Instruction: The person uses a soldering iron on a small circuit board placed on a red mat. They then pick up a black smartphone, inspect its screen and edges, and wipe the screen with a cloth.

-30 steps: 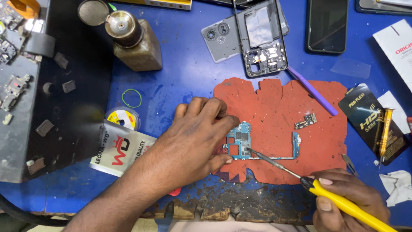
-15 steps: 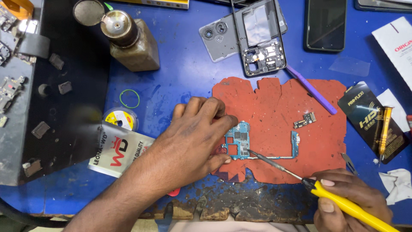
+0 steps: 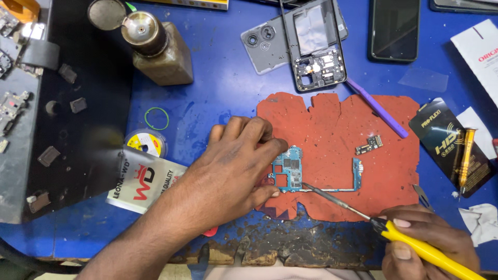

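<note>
Two hands at work: the left hand (image 3: 233,166) presses fingertips on the blue circuit board (image 3: 291,173), steadying it on the red mat (image 3: 337,129); the right hand (image 3: 430,241) grips a yellow-handled screwdriver (image 3: 415,246), tip at the board's lower edge. Blue bench (image 3: 223,78), scuffed; an opened phone frame (image 3: 316,46) beyond.

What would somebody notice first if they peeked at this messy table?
Probably the torn red mat in the middle of the blue table, where the left hand pins down a small blue circuit board. The right hand, at the bottom right, holds a yellow-handled screwdriver with its tip at the board's lower edge. Above the mat lies an opened phone frame.
</note>
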{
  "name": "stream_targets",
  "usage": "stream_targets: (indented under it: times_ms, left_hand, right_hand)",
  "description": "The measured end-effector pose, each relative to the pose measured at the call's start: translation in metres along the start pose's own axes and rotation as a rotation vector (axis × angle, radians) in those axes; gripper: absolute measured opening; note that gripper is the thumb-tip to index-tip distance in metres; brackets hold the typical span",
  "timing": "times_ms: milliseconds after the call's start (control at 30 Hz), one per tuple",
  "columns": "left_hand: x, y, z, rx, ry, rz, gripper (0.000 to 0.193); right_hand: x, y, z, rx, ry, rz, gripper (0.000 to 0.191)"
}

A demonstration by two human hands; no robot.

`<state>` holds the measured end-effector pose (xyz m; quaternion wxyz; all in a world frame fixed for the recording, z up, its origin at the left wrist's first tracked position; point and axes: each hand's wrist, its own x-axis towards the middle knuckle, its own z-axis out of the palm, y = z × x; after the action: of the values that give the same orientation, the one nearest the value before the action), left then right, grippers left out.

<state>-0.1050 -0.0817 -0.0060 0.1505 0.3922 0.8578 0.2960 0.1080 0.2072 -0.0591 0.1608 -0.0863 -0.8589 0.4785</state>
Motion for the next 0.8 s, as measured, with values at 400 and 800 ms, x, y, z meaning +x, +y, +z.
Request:
stream_targets:
  times_ms: [400, 800]
  left_hand:
    - [0.001, 0.0, 0.001, 0.001, 0.008, 0.013, 0.07]
    - [0.001, 0.001, 0.0, -0.005, -0.006, -0.002, 0.07]
  right_hand:
    - [0.001, -0.001, -0.004, -0.031, -0.038, 0.009, 0.019]
    - [-0.002, 0.014, -0.014, -0.027, -0.065, -0.02, 0.02]
